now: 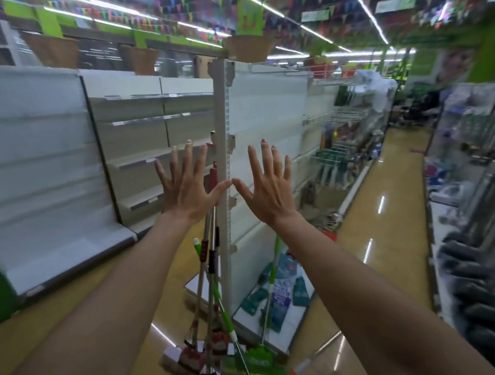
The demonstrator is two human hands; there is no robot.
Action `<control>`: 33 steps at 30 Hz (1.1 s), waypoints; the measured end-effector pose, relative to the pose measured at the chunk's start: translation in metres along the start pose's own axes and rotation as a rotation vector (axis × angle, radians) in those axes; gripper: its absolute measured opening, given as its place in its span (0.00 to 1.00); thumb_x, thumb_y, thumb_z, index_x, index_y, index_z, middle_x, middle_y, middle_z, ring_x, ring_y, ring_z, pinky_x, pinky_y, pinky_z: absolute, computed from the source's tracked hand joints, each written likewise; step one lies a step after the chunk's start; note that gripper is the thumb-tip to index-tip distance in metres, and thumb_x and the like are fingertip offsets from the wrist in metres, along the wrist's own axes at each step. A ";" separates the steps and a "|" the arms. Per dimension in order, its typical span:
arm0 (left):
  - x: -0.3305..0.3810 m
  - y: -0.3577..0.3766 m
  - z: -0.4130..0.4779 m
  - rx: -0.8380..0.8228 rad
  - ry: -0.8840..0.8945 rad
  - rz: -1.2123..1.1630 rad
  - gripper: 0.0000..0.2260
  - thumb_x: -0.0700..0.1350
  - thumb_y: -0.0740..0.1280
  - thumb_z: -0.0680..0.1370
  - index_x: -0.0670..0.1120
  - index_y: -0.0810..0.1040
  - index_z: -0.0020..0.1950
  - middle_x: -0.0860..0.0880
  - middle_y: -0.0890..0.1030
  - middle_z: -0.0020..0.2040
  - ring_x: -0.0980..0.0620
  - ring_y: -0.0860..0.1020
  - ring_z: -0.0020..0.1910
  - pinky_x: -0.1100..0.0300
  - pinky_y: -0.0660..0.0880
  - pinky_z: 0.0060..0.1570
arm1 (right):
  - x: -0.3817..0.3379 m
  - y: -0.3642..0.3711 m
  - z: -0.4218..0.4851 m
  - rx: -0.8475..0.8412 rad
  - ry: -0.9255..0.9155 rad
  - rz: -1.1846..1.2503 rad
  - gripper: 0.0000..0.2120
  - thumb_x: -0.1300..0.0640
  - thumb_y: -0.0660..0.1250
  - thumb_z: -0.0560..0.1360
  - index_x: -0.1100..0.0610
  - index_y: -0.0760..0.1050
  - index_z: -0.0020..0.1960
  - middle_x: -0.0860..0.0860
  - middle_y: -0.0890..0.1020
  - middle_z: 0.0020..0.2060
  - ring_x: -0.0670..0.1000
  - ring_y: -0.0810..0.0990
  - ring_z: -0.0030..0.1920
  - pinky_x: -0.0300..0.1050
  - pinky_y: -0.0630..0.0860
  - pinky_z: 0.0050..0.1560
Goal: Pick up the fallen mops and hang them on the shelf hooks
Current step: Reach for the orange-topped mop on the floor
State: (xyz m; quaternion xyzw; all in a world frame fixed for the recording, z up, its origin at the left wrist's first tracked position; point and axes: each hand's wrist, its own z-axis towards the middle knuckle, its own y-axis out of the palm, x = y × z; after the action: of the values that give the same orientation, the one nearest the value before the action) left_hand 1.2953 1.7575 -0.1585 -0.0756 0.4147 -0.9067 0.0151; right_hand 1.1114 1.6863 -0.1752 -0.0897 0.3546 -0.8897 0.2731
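My left hand (185,185) and my right hand (266,186) are raised side by side with fingers spread wide, thumb tips almost touching, holding nothing. They are in front of the white upright post (222,124) at the end of the shelf unit. Below my hands, several mops (210,280) with metal, green and red-black handles lean against that post, their red and green heads (223,356) down on the floor. Another green-handled mop (271,279) leans on the shelf's right side.
Bare white shelves (139,162) run along the left. Green and blue packets (280,293) lie on the bottom shelf. A tan-floored aisle (388,206) stretches away on the right, lined with stocked racks (475,200). Wire hooks (338,116) stick out farther along.
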 end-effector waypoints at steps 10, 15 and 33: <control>0.040 0.053 -0.057 -0.122 0.003 -0.065 0.45 0.77 0.45 0.73 0.51 0.47 0.82 0.45 0.49 0.83 0.39 0.48 0.81 0.29 0.43 0.74 | 0.036 0.015 -0.080 -0.123 0.066 -0.002 0.41 0.29 0.42 0.79 0.55 0.53 0.82 0.61 0.54 0.82 0.64 0.55 0.81 0.66 0.49 0.78; 0.060 0.080 -0.100 -0.213 -0.036 -0.068 0.45 0.77 0.44 0.73 0.52 0.45 0.82 0.46 0.47 0.83 0.41 0.45 0.81 0.30 0.40 0.75 | 0.054 0.031 -0.127 -0.184 0.064 0.009 0.39 0.31 0.47 0.80 0.55 0.53 0.83 0.61 0.54 0.82 0.63 0.54 0.81 0.65 0.47 0.79; 0.118 0.163 -0.227 -0.445 -0.121 -0.080 0.43 0.76 0.47 0.74 0.53 0.43 0.82 0.47 0.44 0.83 0.41 0.43 0.81 0.30 0.41 0.75 | 0.101 0.067 -0.273 -0.452 0.134 0.080 0.42 0.29 0.39 0.78 0.54 0.49 0.83 0.59 0.50 0.82 0.62 0.49 0.82 0.64 0.45 0.79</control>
State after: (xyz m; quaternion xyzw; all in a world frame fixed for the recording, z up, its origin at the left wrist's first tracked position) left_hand 1.1393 1.8103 -0.4132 -0.1476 0.5995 -0.7865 -0.0130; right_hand 0.9587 1.7491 -0.4242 -0.0751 0.5654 -0.7802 0.2569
